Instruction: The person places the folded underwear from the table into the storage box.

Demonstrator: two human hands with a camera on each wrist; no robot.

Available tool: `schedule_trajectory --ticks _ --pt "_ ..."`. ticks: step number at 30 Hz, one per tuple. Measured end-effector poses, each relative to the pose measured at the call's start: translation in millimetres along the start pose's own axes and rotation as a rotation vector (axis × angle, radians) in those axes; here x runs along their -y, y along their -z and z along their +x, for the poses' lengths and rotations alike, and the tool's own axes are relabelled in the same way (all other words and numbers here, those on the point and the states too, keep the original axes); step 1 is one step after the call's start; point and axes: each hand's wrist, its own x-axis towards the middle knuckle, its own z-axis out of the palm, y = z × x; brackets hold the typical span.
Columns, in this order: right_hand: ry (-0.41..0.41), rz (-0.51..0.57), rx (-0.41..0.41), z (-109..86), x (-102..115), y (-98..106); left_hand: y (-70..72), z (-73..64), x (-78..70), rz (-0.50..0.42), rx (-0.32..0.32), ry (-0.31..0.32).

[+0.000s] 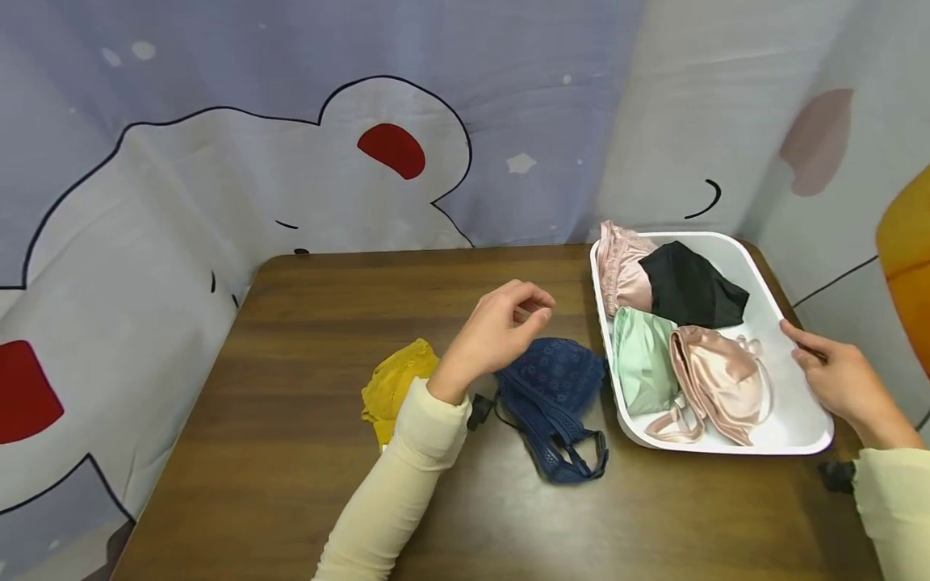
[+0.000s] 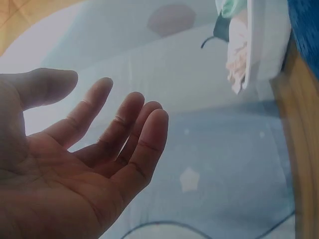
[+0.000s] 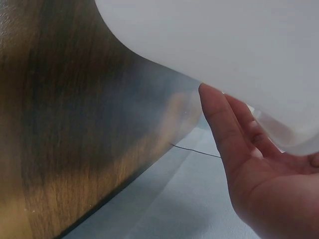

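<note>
My left hand point(image 1: 501, 327) hovers over the table just above a navy lace bra point(image 1: 555, 383), its fingers loosely bent. In the left wrist view the left palm point(image 2: 75, 184) shows nothing held. On the right, my right hand point(image 1: 843, 379) grips the right rim of a white plastic tray point(image 1: 792, 403). Its fingers point(image 3: 224, 124) lie against the tray's outer side in the right wrist view. A yellow lace garment point(image 1: 395, 383) lies left of the navy bra, partly hidden behind my left forearm.
Inside the tray lie a pink lace-trimmed garment point(image 1: 625, 270), a black one point(image 1: 693, 286), a mint green one point(image 1: 643, 359) and a rose satin bra point(image 1: 715, 371). A printed curtain point(image 1: 538, 105) hangs behind and beside the wooden table point(image 1: 291, 452).
</note>
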Motion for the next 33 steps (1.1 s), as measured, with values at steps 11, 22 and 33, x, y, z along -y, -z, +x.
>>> schedule_trajectory --ticks 11,22,33 --pt "0.019 -0.044 -0.010 -0.7 -5 -2 50.8 -46.1 40.9 0.104 -0.077 0.123" --pt "0.012 -0.023 -0.013 -0.1 -4 -1 92.3 -95.5 87.8 0.214 -0.123 0.286" --pt "0.006 -0.032 -0.019 0.5 -3 -3 107.4 -134.2 130.4 0.241 0.042 0.495"
